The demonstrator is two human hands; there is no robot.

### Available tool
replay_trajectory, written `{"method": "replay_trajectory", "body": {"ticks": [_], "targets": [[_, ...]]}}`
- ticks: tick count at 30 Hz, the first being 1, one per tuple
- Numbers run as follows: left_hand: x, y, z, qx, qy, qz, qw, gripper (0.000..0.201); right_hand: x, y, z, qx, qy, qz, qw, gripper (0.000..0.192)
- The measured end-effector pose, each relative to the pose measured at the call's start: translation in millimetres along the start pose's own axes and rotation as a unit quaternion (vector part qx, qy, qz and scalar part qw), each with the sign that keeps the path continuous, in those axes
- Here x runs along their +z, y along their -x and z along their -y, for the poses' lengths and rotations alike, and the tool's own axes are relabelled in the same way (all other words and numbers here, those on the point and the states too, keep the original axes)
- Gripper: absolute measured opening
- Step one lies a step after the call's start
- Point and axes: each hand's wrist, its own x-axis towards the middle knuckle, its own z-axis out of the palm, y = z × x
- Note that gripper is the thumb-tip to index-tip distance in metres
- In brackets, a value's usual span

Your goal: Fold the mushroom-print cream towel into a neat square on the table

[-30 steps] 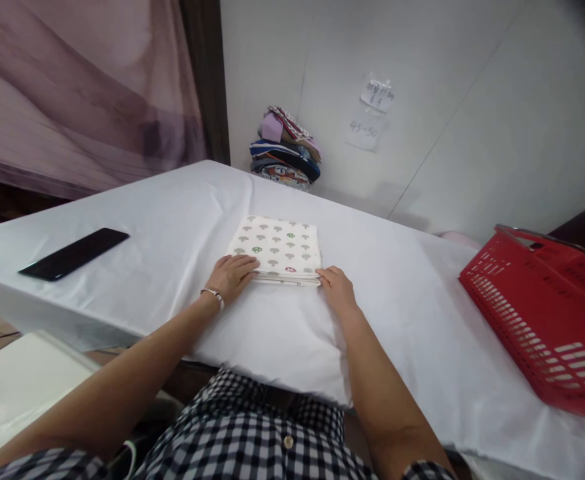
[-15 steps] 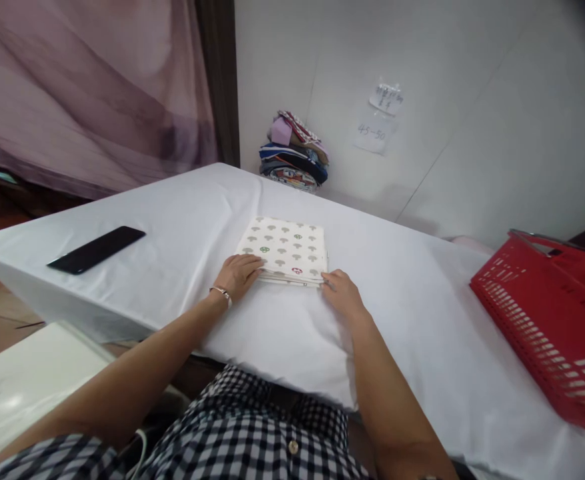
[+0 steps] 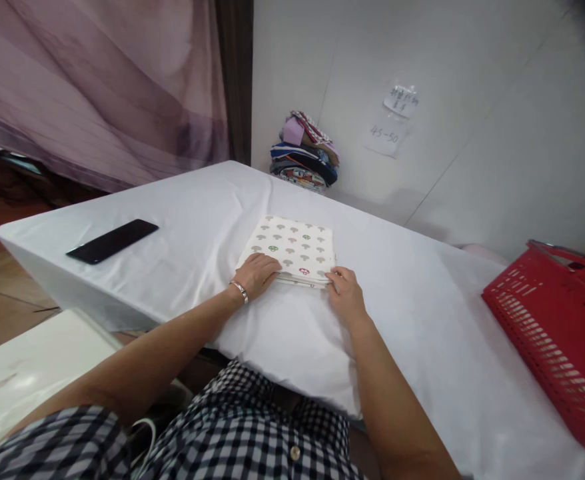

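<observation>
A folded white cloth (image 3: pixel 295 243) printed with grey mushrooms, a few of them green or red, lies in front of me on the white-covered table. Its layers show along the near edge. Over the near left corner rests my left hand (image 3: pixel 256 275), palm down, fingers stretched across the top layer; a silver bracelet circles that wrist. At the near right corner, the thumb and fingers of my right hand (image 3: pixel 345 293) pinch the cloth's edge. The undersides of both hands are hidden.
A black phone (image 3: pixel 113 241) lies on the table's left part. The red plastic basket (image 3: pixel 557 347) stands at the right edge. Against the wall is a stack of folded fabrics (image 3: pixel 305 153), left of paper notes (image 3: pixel 390 130). A white surface (image 3: pixel 37 373) sits lower left.
The whole view has shifted slightly, moving the scene rightward in the picture. My left hand has slid a little right along the cloth's near edge; my right hand stays at its corner.
</observation>
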Motion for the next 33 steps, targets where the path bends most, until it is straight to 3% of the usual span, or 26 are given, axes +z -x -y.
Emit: {"method": "replay_trajectory", "body": {"ticks": [8, 14, 17, 23, 33], "targets": [[2.4, 0, -1, -0.06, 0.001, -0.009, 0.998, 0.026, 1, -2, 3, 0.002, -0.021, 0.018, 1.0, 0.03], [3.7, -1, -2, -0.062, -0.004, -0.018, 0.998, 0.024, 2, -4, 8, 0.02, 0.011, -0.058, 0.998, 0.032], [5.1, 0, -3, -0.043, -0.019, -0.005, 0.999, 0.027, 3, -3, 8, 0.03, 0.021, -0.063, 0.997, 0.032], [6.8, -8, -21, 0.055, -0.056, 0.05, 0.996, 0.028, 4, -3, 5, 0.038, -0.016, -0.05, 0.998, 0.032], [34.0, -43, -55, 0.06, -0.062, 0.061, 0.994, 0.018, 5, -4, 1, 0.045, -0.088, -0.046, 0.994, 0.033]]}}
